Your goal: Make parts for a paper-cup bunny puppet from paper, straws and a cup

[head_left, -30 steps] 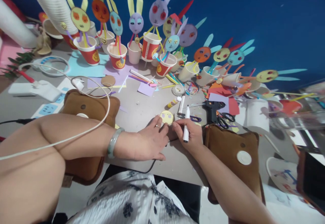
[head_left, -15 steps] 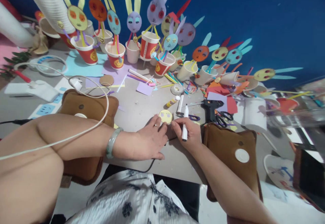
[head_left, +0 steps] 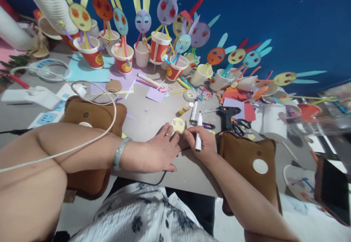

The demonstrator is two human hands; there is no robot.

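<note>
A small yellow paper disc [head_left: 178, 124] with purple eye spots and drawn lashes lies on the table between my hands. My left hand [head_left: 161, 148] rests palm down, fingers spread, fingertips at the disc's lower left edge. A white marker [head_left: 199, 132] with a black end is in my right hand [head_left: 204, 145], its narrow dark end pointing up and away from me. Thumb and forefinger of that hand come close together at the disc's lower right edge; whether they touch it I cannot tell. Just beyond lie another white marker [head_left: 193, 111] and a yellow glue stick [head_left: 185, 108].
Paper cups [head_left: 122, 57] with rabbit-faced paper figures line the back. A black glue gun [head_left: 228, 117] and scissors [head_left: 241, 127] lie at the right. Brown cushion-like pads [head_left: 246, 158] sit under or beside both forearms. A white cable [head_left: 113, 106] loops over my left arm.
The whole view has shifted slightly. Both hands, the marker and the yellow disc keep nearly the same places relative to each other.
</note>
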